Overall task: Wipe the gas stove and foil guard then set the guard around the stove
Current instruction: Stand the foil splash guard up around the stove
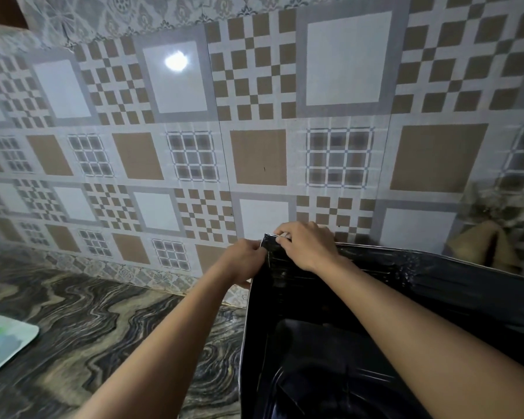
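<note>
The foil guard (436, 285) stands upright at the lower right, its shiny inner face looking dark. Its back panel runs along the tiled wall and a side panel (256, 328) comes toward me. My left hand (245, 260) pinches the top corner of the guard from the outside. My right hand (303, 244) grips the same corner from above, fingers curled over the top edge. Inside the guard lies the dark top of the gas stove (330, 373), partly hidden by my right forearm.
A dark marbled countertop (103, 322) spreads to the left of the guard. A pale board or tray (3, 343) lies at the left edge. The patterned tiled wall (254, 116) rises behind. A brown object (484, 240) sits at the far right behind the guard.
</note>
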Demonstrator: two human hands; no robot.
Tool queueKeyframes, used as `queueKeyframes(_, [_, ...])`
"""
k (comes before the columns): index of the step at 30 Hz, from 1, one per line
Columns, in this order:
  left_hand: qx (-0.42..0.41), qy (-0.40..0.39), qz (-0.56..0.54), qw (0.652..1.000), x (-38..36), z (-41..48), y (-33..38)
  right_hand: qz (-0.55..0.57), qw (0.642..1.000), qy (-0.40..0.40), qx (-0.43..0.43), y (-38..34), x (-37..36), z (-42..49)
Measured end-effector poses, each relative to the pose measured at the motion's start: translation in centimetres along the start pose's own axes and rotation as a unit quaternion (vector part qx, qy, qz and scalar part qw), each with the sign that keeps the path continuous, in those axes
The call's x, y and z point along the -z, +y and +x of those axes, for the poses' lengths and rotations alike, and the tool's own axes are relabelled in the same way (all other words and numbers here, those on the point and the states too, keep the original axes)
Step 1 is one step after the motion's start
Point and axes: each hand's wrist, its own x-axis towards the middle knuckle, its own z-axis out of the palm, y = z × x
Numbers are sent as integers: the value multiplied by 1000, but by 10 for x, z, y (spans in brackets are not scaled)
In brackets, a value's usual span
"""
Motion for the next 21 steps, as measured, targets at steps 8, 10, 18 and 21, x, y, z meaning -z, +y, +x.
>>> queueKeyframes(8, [0, 27, 3, 1000, -2, 2, 1, 25, 999, -31, -26, 1, 2, 9])
queueKeyframes(10, [3, 33, 6, 999, -4, 2, 2, 28, 999, -31, -26, 0, 2, 8])
queueKeyframes(18, [6, 41, 30, 999, -6, 5, 2, 35, 998, -34, -34, -1, 4, 7])
queueKeyframes(21, [8, 43, 32, 999, -6, 5, 2, 42, 998, -36, -34, -3, 4, 7])
